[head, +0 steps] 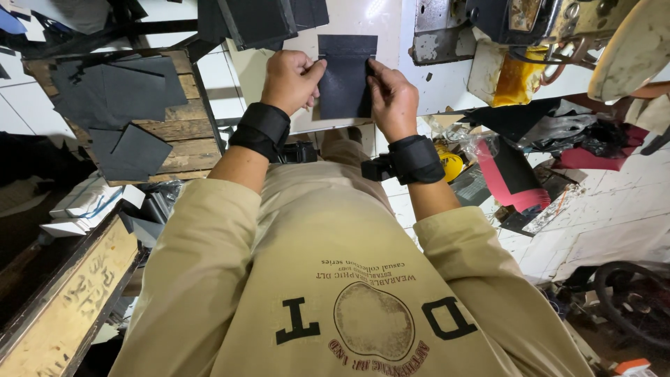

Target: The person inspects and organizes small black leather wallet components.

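A dark rectangular piece of fabric [344,73] lies on the pale sewing table [391,28] in front of me. My left hand [289,78] pinches its left edge with thumb and fingers. My right hand [392,98] grips its right edge. Both wrists wear black straps. My beige shirt fills the lower part of the view.
A wooden stand [183,126] at left holds several dark fabric pieces [118,91]. More dark pieces [258,21] lie at the table's far edge. The sewing machine [551,21] sits at upper right. Red and black scraps [516,174] and clutter cover the floor at right.
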